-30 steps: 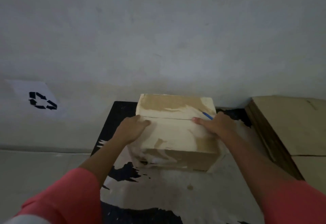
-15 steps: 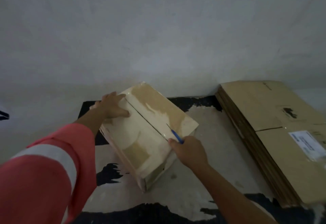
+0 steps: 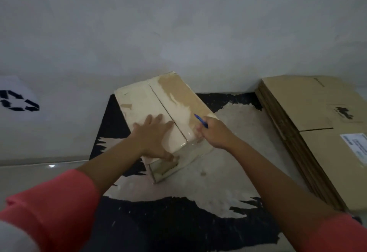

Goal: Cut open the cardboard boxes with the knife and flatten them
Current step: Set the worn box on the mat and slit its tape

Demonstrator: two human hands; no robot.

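A taped cardboard box [image 3: 168, 102] lies turned at an angle on a worn black mat [image 3: 178, 222], its top seam running from far left to near right. My left hand [image 3: 154, 134] lies flat on the near left flap with fingers spread, the thumb over the near edge. My right hand [image 3: 215, 132] grips a blue-handled knife [image 3: 200, 120] at the box's near right corner; the handle points up and away, and the blade is hidden.
A stack of flattened cardboard boxes [image 3: 309, 124] lies on the floor to the right, one bearing a white label [image 3: 355, 146]. A grey wall stands close behind the box. A white sheet with a recycling symbol [image 3: 17, 102] is at the left.
My left hand has moved from the box's far left corner to the near flap and spread flat. The right hand with the knife stays at the near right corner.
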